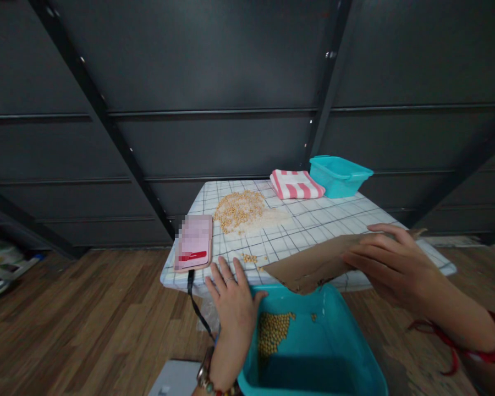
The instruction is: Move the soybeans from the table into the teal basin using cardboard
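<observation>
My right hand (396, 264) is closed on a piece of brown cardboard (322, 261), which slants over the table's front edge above a teal basin (334, 335). My left hand (235, 302) lies with its fingers spread on the checked cloth, its thumb at the basin's rim. Round yellowish beans (274, 333) sit in the left part of the basin. A few loose beans (250, 258) lie on the cloth between my left fingertips and the cardboard. Farther back is a heap of yellow beans (241, 209) mixed with fine whitish grains.
A pink phone (196, 242) with a black strap (198, 311) lies at the table's left edge. At the back right are a folded pink-and-white striped towel (297, 184) and a smaller turquoise container (338, 176). A dark panelled wall (214, 143) stands behind the table.
</observation>
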Demonstrator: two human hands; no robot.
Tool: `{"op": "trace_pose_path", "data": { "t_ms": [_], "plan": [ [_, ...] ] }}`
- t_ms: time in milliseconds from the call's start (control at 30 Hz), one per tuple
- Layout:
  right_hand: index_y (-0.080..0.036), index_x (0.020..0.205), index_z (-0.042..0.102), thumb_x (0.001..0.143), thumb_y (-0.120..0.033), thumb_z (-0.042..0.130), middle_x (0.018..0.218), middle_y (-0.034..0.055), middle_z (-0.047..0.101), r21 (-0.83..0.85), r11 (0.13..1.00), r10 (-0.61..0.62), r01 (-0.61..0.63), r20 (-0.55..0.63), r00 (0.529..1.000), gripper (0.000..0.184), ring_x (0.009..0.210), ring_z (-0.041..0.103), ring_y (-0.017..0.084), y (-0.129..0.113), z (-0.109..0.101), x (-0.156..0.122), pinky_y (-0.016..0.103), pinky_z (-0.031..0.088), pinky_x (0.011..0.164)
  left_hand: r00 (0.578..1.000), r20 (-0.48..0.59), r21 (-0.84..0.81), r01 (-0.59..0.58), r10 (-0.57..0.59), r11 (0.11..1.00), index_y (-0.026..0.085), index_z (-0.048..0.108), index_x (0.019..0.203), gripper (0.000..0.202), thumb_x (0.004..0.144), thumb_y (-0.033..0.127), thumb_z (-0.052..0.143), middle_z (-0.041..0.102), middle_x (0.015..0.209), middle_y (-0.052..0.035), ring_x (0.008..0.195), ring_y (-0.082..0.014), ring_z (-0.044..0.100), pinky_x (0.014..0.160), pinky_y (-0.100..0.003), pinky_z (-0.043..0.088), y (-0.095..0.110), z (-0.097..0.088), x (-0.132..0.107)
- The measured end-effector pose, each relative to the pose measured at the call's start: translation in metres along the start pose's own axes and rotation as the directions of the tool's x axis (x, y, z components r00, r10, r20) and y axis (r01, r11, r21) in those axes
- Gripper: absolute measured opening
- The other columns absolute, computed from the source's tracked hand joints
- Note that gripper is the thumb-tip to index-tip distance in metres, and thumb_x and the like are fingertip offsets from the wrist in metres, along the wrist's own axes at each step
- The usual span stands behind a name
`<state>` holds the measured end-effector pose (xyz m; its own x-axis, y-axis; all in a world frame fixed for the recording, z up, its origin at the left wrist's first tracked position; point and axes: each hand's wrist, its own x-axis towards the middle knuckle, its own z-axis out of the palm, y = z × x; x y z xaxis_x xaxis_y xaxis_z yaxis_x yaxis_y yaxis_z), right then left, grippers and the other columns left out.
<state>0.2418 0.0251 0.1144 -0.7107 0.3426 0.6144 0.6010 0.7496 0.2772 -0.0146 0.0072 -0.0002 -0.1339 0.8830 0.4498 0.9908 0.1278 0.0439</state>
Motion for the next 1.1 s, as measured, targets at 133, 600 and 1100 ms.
{"op": "trace_pose_path", "data": {
  "t_ms": [133,600,1100],
  "plan": [
    [-0.033,0.104,0.056,0.075,-0.005,0.041,0.077,-0.0013,0.061,-0.012,1.000,-0.010,0.010,0.009,1.000,0.043,0.070,0.054,0.019,-0.001,0.000,0.002,0.045,0.040,0.081,1.000,-0.012,-0.002,-0.004,0.004,1.000,0.004,0.046,0.124,0.082,0.060,0.049,0.070,0.044,0.131,-0.0298,0.122,-0.0466,0.036,0.096,-0.063,0.031,0.000,0.000,0.000],
    [-0.029,0.094,0.059,0.073,-0.002,0.040,0.075,-0.0003,0.062,-0.096,0.995,-0.003,0.012,0.087,0.996,0.039,0.069,0.054,0.019,0.001,-0.003,0.007,0.045,0.041,0.078,1.000,0.021,0.020,-0.002,0.001,1.000,0.003,0.045,0.125,0.081,0.061,0.047,0.070,0.043,0.132,-0.0308,0.122,-0.0473,0.036,0.096,-0.063,0.030,0.002,-0.004,0.000],
    [-0.026,0.085,0.056,0.071,-0.002,0.037,0.070,0.0011,0.063,-0.241,0.971,0.009,0.004,0.051,0.999,0.033,0.065,0.054,0.020,0.003,-0.002,0.017,0.045,0.044,0.070,1.000,0.019,0.011,0.007,-0.008,1.000,0.004,0.045,0.125,0.081,0.061,0.046,0.071,0.043,0.132,-0.0298,0.123,-0.0461,0.036,0.097,-0.062,0.030,0.002,-0.005,-0.001]
  ]
}}
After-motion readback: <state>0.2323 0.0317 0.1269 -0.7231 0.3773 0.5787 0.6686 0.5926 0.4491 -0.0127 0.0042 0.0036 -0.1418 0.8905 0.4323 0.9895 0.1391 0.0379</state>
